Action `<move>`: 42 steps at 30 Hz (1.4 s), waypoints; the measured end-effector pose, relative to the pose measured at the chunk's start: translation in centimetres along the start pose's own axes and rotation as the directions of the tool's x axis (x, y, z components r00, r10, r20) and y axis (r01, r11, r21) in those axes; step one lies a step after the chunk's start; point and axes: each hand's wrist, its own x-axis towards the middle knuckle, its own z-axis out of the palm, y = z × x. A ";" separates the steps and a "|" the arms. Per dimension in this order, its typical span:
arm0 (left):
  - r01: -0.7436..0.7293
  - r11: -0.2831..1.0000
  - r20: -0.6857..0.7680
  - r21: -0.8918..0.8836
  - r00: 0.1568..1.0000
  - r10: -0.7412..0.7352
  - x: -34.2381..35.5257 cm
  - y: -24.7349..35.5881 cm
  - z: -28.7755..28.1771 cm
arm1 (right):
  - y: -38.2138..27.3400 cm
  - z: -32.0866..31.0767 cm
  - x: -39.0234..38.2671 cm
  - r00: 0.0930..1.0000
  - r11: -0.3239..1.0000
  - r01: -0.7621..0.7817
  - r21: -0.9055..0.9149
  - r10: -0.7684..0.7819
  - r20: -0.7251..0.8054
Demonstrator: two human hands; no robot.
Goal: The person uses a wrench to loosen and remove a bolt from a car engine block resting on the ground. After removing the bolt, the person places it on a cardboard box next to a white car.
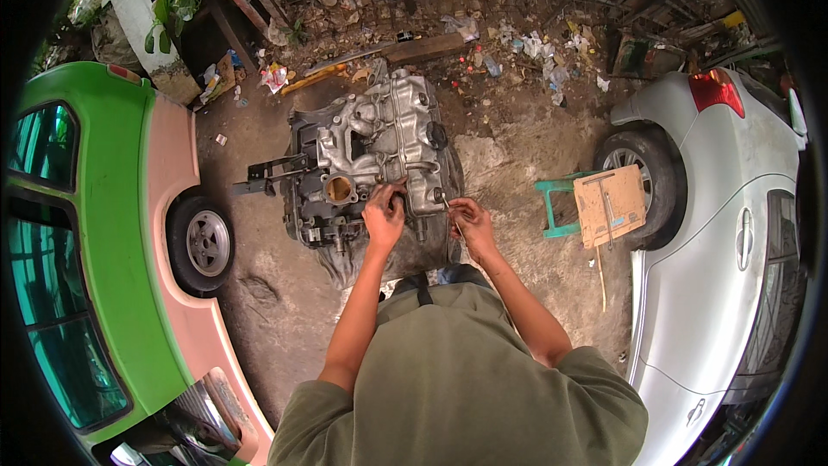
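A grey metal car engine [377,142] lies in front of me, with its ribbed valve cover [417,134] on the right and a round intake opening [340,189] on the left. My left hand [385,216] rests at its near side, fingers curled together against the metal beside the cover; whatever they grip is hidden. At the cover's near right corner, my right hand [472,226] pinches a thin rod-like piece, too small to name for certain. A black cap [436,134] sits on the cover's right edge.
A green and pink car [112,233] stands on the left, a silver car [716,293] on the right. Beside the silver car's wheel is a green stool [550,209] with a brown board [609,205] on it. Litter and a wooden beam [424,48] lie beyond the engine.
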 end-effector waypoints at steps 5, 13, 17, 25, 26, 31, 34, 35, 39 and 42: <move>-0.039 0.998 -0.037 -0.058 0.999 0.037 0.1 0.0 0.2 | -1.1 1.1 0.1 0.999 0.999 -0.032 -0.021 0.032 -0.013; -0.045 0.999 -0.023 -0.031 0.999 0.044 0.0 -0.1 0.2 | -2.5 2.1 -0.1 1.000 1.000 -0.011 0.027 0.011 -0.001; -0.035 0.999 -0.036 -0.029 0.999 0.034 -0.1 -0.3 0.4 | -2.8 2.9 -0.1 0.998 0.997 -0.038 -0.067 0.035 -0.051; -0.042 0.997 -0.006 -0.067 0.999 0.042 -0.2 -0.8 0.4 | -1.0 0.0 2.2 0.995 0.937 0.094 -0.336 -0.085 0.042; -0.069 0.997 -0.023 -0.044 0.997 0.068 -0.1 -0.8 0.4 | -0.7 -0.6 3.0 0.985 0.924 0.165 -0.345 -0.140 0.097; -0.057 0.997 -0.043 -0.058 0.998 0.054 -0.1 -0.3 0.5 | -1.2 -2.1 6.4 0.954 0.879 0.264 -0.397 -0.178 0.239; -0.005 1.000 -0.040 -0.016 0.999 0.005 -0.2 0.0 0.3 | -4.0 -2.5 8.0 0.897 0.820 0.350 -0.453 -0.154 0.414; -0.019 1.000 -0.043 -0.003 0.999 0.019 -0.2 0.1 0.3 | -4.9 -2.4 8.4 0.876 0.775 0.391 -0.496 -0.149 0.458; -0.010 1.000 -0.030 -0.009 1.000 0.010 -0.1 -0.1 0.2 | -7.7 -2.8 8.3 0.797 0.612 0.567 -0.551 -0.239 0.554; 0.003 1.000 -0.032 -0.028 0.999 -0.004 -0.1 -0.2 0.4 | -8.3 -3.5 7.6 0.830 0.608 0.555 -0.568 -0.357 0.428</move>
